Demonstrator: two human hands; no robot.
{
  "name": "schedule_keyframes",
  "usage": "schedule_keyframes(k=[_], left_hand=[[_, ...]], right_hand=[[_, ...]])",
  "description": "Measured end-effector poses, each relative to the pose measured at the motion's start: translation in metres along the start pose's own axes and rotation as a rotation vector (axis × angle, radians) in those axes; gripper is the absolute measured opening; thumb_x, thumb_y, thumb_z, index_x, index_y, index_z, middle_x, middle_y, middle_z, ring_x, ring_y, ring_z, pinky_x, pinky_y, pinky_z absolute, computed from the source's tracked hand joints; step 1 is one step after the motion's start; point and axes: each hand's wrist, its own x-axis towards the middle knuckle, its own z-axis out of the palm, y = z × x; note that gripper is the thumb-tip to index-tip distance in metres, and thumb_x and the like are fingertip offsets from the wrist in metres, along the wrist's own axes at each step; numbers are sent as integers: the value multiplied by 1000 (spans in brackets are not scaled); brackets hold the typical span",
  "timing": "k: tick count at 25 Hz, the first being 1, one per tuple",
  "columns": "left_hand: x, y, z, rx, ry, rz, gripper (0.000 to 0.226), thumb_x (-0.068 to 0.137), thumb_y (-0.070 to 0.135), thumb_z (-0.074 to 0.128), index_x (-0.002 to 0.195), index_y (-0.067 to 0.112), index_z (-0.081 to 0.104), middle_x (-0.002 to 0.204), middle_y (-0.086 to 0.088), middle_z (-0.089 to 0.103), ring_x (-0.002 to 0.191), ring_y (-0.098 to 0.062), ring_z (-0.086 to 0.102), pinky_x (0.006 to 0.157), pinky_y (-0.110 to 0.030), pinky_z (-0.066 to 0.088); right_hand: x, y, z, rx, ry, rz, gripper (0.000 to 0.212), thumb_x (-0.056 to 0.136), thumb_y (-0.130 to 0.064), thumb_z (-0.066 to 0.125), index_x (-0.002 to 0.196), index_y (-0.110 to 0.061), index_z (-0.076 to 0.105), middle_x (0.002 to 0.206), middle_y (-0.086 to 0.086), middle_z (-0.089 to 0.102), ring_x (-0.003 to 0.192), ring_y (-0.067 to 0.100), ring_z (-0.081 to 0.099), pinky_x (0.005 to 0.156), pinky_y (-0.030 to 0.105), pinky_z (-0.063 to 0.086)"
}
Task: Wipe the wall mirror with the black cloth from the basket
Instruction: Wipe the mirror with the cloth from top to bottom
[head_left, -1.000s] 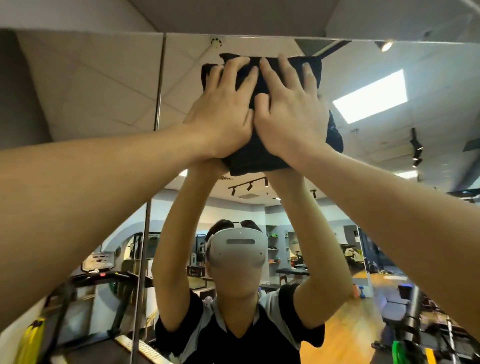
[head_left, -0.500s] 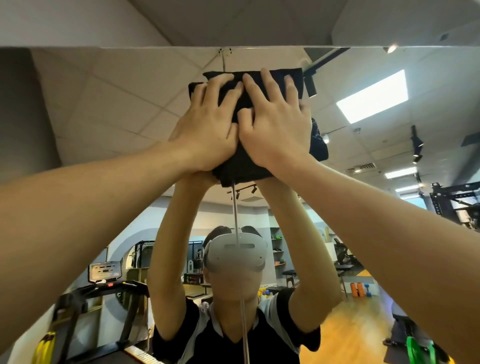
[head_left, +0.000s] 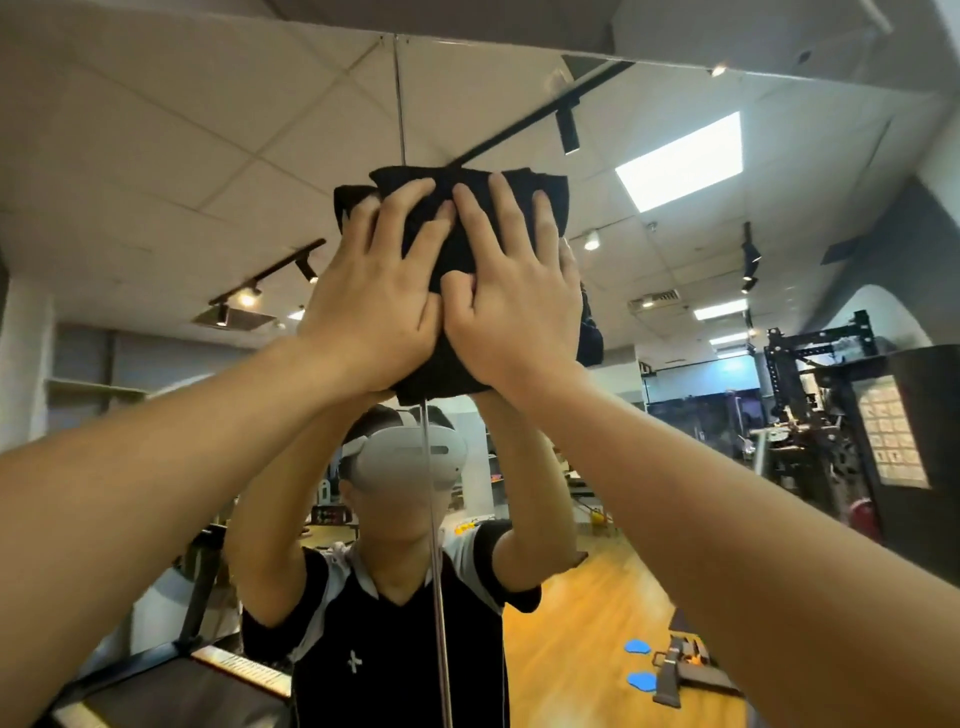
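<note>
The wall mirror (head_left: 675, 322) fills the view, with its top edge near the ceiling. A folded black cloth (head_left: 447, 234) lies flat against the glass, high up and over a vertical seam between two panels. My left hand (head_left: 374, 291) and my right hand (head_left: 509, 301) press on the cloth side by side, fingers spread and straight, thumbs touching. Both arms reach up from the lower corners. The basket is not in view.
The vertical mirror seam (head_left: 434, 519) runs down the middle. The glass reflects a person with a headset, a wooden floor, a treadmill (head_left: 171, 670) at lower left and a dark gym rack (head_left: 810, 415) at right.
Both hands have slid the cloth to the right along the glass, past the panel seam and lower from the mirror's top edge. My view has turned right with them.
</note>
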Motion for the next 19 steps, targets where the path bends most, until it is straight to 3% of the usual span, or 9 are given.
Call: schedule_keyframes(k=[6,11,19], left_hand=[[-27,28,7,65,-16,-3,71,93,34,39,158,11,28,165,-15,20,145,-43,24,115,-57,39],[-28,60,18,69,-19,-47,74,89,37,32,157,7,30,165,-17,21,144,-46,24,114,-58,37],[-1,133,57,92,-32,-11,73,92,40,34,158,7,27,165,-18,20,142,-47,26,114,-64,36]], right_hand=[[-34,17,-2,-20,-8,-23,73,93,-40,42,163,-31,24,173,2,17,160,30,6,128,55,15],[-41,46,-12,8,-13,-76,75,90,-38,41,163,-30,26,173,2,17,160,30,6,129,54,14],[-47,134,-38,6,-22,-85,77,89,-38,43,164,-31,24,174,-2,13,161,27,3,129,54,12]])
